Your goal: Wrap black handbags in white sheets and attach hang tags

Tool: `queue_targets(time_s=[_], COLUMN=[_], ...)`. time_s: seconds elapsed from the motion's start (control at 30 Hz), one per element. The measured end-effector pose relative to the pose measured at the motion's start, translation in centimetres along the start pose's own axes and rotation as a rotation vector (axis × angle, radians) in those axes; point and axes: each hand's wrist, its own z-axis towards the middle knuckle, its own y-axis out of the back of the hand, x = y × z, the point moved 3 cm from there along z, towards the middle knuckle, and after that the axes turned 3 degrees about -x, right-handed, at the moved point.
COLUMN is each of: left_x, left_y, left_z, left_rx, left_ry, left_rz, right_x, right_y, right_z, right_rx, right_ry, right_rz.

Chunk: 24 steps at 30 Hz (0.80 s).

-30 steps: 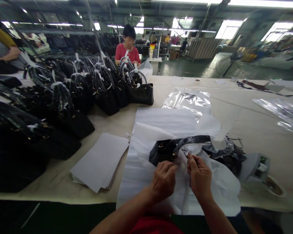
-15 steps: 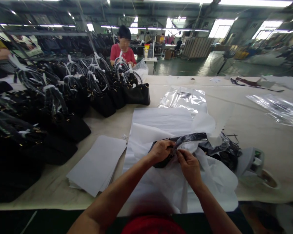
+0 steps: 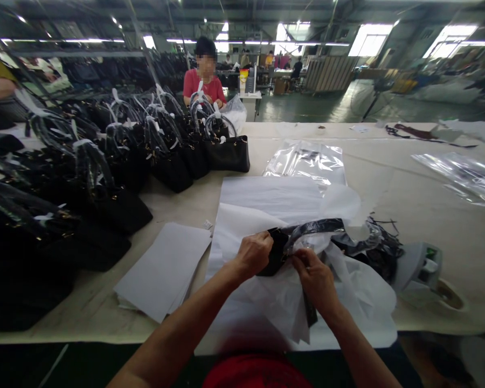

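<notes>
Well, the dark marking on the clear plastic bags (image 3: pixel 297 164) is too blurred to read, and your hands partly hide the black handbag (image 3: pixel 275 263) lying on white wrapping paper (image 3: pixel 262 189). Your left hand (image 3: pixel 255 252) curls at its left side and your right hand (image 3: pixel 316 276) bunches by the plastic-wrapped handle (image 3: pixel 317 228), though whether either grips anything cannot be told.

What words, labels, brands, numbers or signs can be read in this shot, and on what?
None can be read.
Plastic sleeves: dark marks, too blurred to read.
Yellow-and-red container in the background: too small to read.
Small tag by the paper stack: too small to read.
Black bag at the hands: no legible lettering.
</notes>
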Motion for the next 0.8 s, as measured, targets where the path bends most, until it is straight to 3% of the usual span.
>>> queue_targets(time_s=[0.07,0.17,0.27,0.33,0.47,0.57,0.7,0.8], left_x=[-0.1,-1.0,-2.1,-2.3,-1.9,-1.3,-1.1,-1.4], left_y=[0.4,0.5,-0.3,-1.3,-3.3,-3.8,-3.9,-4.5], left_z=[-0.8,-2.4,-4.1,-4.6,-4.6,-4.5,-4.6,-4.9], left_rx=[-0.002,-0.078,-0.128,-0.084,0.033,0.029,-0.042,-0.027], left_ry=[-0.071,-0.317,-0.545,-0.580,-0.437,-0.302,-0.178,-0.111], left_rz=[0.061,0.196,0.237,0.161,-0.080,-0.243,-0.444,-0.449], right_x=[0.0,0.2,0.3,0.2,-0.6,-1.0,-1.2,-1.1], right_y=[0.0,-0.2,-0.5,-0.7,-0.7,-0.2,0.3,0.3], right_z=[-0.2,-0.5,-0.9,-1.1,-1.3,-1.4,-1.4,-1.6], right_rx=[-0.007,-0.016,-0.043,-0.039,0.101,0.244,0.375,0.464], right_ry=[0.020,0.112,0.195,0.181,-0.049,-0.226,-0.335,-0.351], right_rz=[-0.036,-0.063,-0.019,0.085,0.472,0.737,0.859,0.866])
